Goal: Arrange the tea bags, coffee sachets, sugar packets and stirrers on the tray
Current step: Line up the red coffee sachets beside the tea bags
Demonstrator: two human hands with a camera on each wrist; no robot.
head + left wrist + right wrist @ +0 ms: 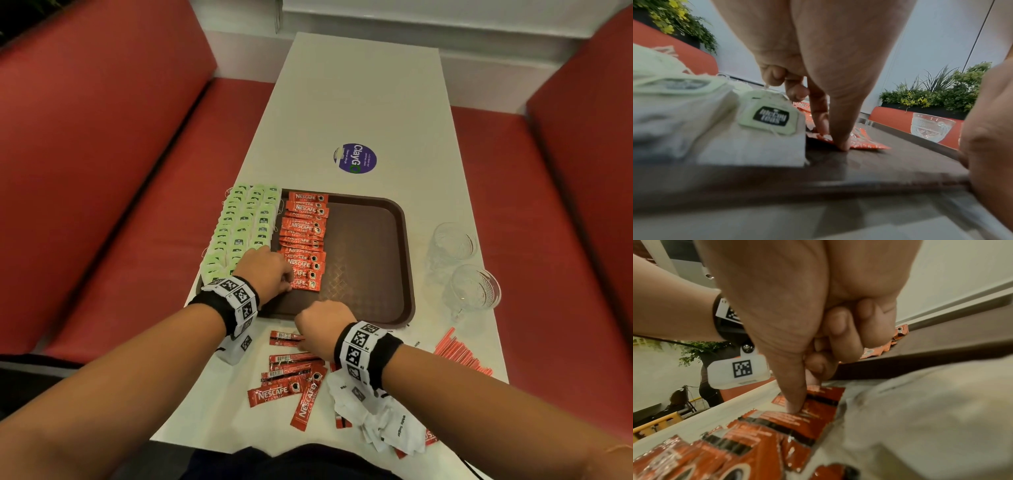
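A brown tray (370, 260) holds columns of green tea bags (243, 226) at its left and a column of red coffee sachets (303, 236) beside them. My left hand (289, 282) pinches the end of the nearest sachet (865, 144) in that column between thumb and index finger, its other fingers curled. My right hand (301, 339) is on the table just before the tray's front rim. Its thumb and index finger pinch a loose sachet (824, 402). More loose sachets (291, 370) lie nearer me. White sugar packets (387, 421) are piled under my right wrist. Red stirrers (462, 354) lie at the right.
Two glass cups (452, 243) (474, 289) stand on the white table right of the tray. A round purple sticker (355, 158) is on the table beyond it. Red bench seats flank the table. The tray's right half is bare.
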